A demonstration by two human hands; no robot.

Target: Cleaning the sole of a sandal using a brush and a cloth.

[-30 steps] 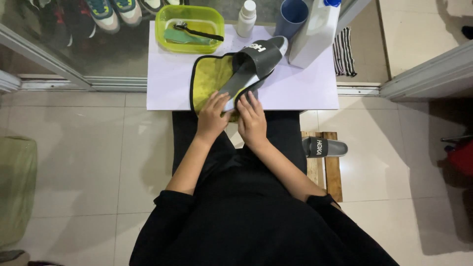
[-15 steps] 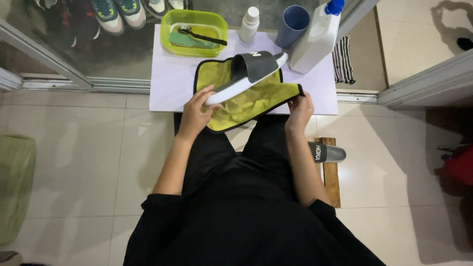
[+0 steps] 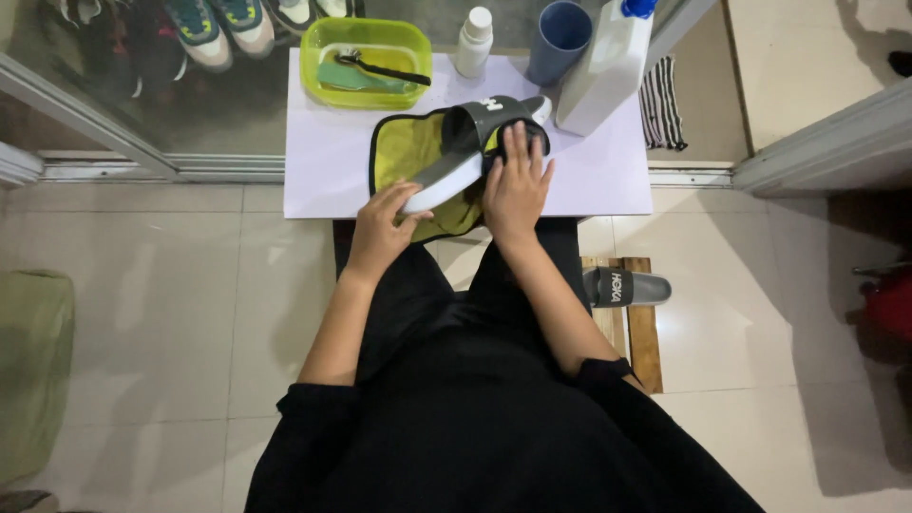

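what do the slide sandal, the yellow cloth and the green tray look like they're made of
Slide sandal: probably moulded foam or rubber, matte; thick white sole, dark grey strap with no weave visible.
Yellow cloth: soft textile, likely microfibre; it folds limply and has a dark stitched edge.
Green tray: translucent plastic, glossy; light shows through its walls.

A slide sandal (image 3: 456, 157) lies on a cloth (image 3: 408, 152) on the table (image 3: 608, 171), basin (image 3: 369, 65) behind.

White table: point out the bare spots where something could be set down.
On the white table, bare patches: left strip between green tray and near edge; right corner below white jug. Crowded: back edge and centre, where both hands work the slide sandal on the yellow cloth.
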